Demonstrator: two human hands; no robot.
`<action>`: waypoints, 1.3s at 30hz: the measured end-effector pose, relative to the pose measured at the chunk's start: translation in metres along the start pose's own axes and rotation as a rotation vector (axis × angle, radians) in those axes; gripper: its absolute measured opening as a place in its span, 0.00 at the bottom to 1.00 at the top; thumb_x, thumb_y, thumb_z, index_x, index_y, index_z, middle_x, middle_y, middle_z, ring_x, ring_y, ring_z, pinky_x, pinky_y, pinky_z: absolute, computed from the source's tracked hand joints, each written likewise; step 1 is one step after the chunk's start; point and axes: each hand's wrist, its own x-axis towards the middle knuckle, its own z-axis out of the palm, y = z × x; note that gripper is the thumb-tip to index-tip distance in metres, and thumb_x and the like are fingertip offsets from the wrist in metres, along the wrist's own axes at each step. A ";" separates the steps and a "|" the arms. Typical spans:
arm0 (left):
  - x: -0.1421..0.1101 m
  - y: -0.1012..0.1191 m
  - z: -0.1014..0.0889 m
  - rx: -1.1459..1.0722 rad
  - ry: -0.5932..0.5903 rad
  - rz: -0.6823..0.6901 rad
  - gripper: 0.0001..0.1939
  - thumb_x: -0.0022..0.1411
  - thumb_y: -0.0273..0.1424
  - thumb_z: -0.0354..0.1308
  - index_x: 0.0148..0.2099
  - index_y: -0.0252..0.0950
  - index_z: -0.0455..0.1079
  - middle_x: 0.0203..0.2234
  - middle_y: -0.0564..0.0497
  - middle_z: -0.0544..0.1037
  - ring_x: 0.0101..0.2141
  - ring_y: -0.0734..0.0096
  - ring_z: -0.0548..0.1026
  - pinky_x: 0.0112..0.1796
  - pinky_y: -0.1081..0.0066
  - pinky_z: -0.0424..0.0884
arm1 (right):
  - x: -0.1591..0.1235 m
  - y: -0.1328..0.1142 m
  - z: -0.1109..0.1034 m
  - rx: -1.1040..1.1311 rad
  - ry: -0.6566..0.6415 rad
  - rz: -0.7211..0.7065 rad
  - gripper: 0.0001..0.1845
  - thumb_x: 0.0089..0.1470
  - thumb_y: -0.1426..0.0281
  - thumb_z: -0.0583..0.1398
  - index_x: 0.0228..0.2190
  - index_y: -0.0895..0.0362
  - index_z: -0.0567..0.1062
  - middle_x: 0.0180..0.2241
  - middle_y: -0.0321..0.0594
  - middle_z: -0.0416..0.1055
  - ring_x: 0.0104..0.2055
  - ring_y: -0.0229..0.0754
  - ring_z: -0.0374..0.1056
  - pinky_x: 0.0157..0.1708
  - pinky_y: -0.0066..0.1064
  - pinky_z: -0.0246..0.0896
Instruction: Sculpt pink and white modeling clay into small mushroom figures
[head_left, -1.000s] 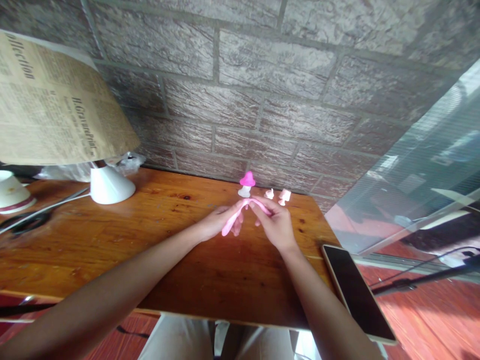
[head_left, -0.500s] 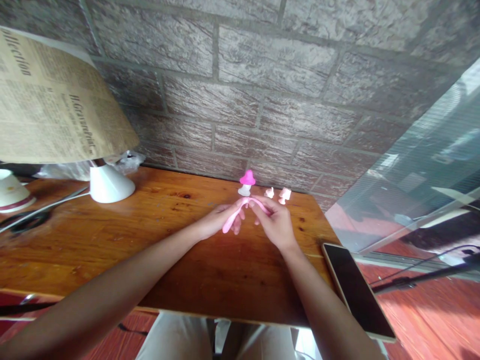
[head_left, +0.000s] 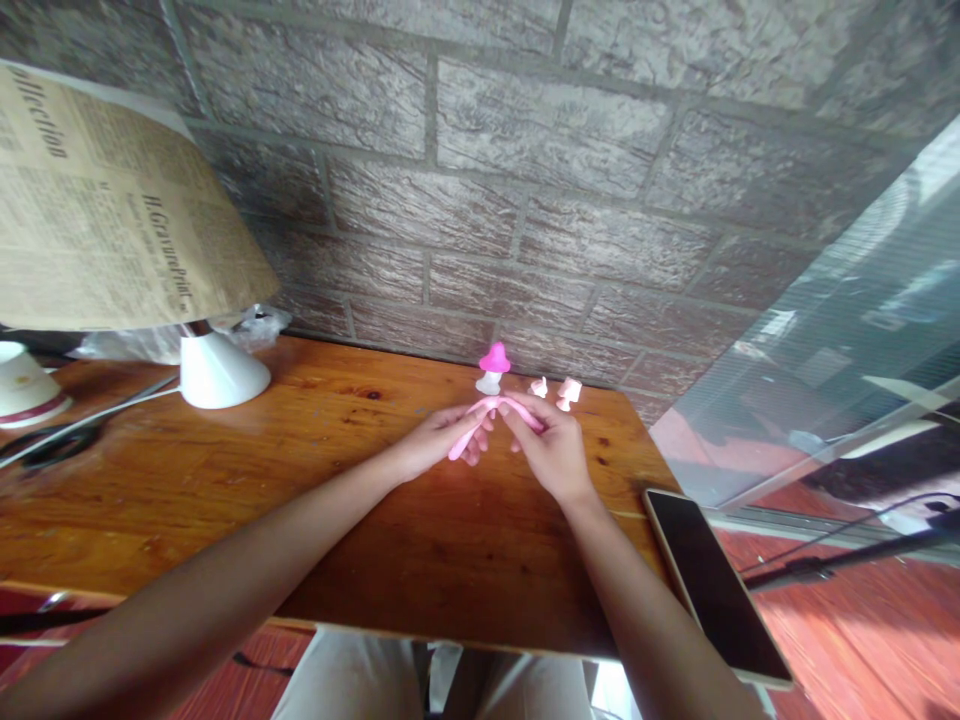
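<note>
Between my two hands a soft pink strip, which looks like modelling clay (head_left: 465, 440), is bent into an arch above the table. My left hand (head_left: 442, 440) pinches its left part, and one end droops below the fingers. On the other side my right hand (head_left: 551, 440) grips the right part between thumb and fingers. Just beyond the fingertips stands a small mushroom-shaped figure (head_left: 495, 360) with a bright pink cap and a whitish base. Two small pale pink pieces, a low one (head_left: 538, 387) and a blocky one (head_left: 569, 391), are behind my right hand.
A lamp with a newsprint shade (head_left: 135, 220) and white base (head_left: 221, 372) stands at the left. Near it are a paper cup (head_left: 26, 385) and dark-handled scissors (head_left: 60, 443). A phone (head_left: 712, 585) lies along the table's right edge. A brick wall (head_left: 480, 200) rises behind.
The drooping left end of the pink strip has shifted slightly up and right. Both hands stay in nearly the same place and keep their hold.
</note>
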 end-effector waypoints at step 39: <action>0.001 0.000 -0.001 -0.057 0.051 -0.023 0.28 0.56 0.57 0.58 0.34 0.33 0.69 0.17 0.55 0.70 0.19 0.76 0.67 0.25 0.73 0.62 | -0.003 0.006 0.001 -0.160 -0.222 -0.043 0.18 0.59 0.54 0.60 0.41 0.52 0.80 0.32 0.36 0.79 0.29 0.40 0.75 0.25 0.27 0.71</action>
